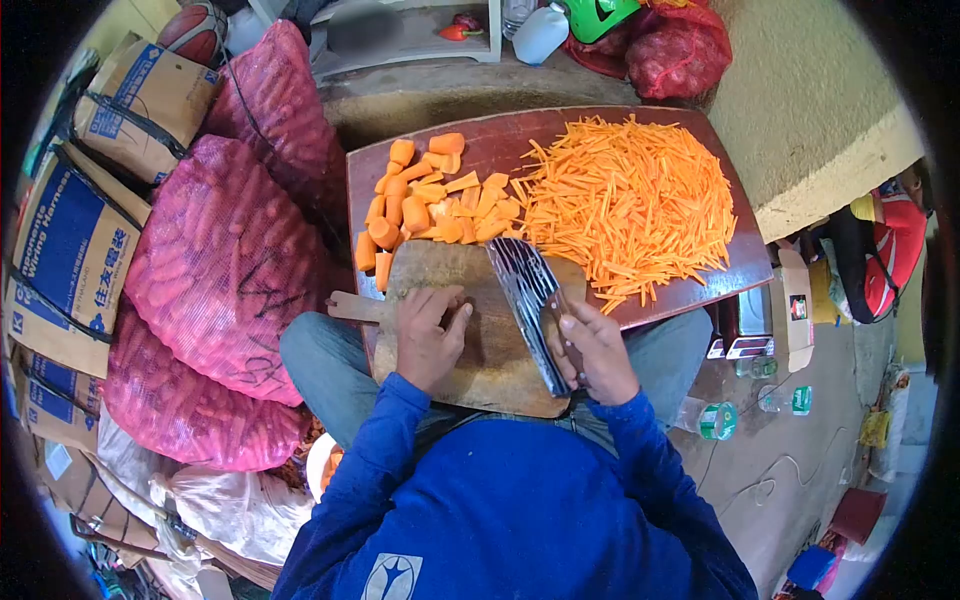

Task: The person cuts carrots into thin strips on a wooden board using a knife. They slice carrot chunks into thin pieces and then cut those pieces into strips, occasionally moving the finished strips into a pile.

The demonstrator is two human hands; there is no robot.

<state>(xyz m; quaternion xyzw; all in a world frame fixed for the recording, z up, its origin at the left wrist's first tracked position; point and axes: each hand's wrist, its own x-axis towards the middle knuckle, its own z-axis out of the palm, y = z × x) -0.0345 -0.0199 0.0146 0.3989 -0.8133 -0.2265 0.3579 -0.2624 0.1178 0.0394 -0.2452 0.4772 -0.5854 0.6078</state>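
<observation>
The board (500, 370) lies partly on the table (490, 150), its near end over the person's lap and its handle (353, 307) pointing left. On the board's left half rests the left hand (432, 335), back upward, fingers loosely bent and the thumb spread away from them; it has hold of nothing that shows, though what may be under the palm cannot be told. At the board's right side the right hand (595, 352) is closed firmly around the knife (525, 290). The wide, wet-looking blade slants across the board's right half, tip end toward the far edge; whether it touches the wood cannot be told.

Carrot chunks (414, 213) lie in a heap just beyond the board's far edge, toward its left, a few beside its far left corner. Beyond the board to the right stands a big mound of carrot strips (635, 205), its lowest ones near the board's far right corner. Left of the board, well apart, are pink mesh sacks (225, 265), with cartons (70, 255) farther left. Bottles (716, 420) are on the floor (745, 480) to the board's right.
</observation>
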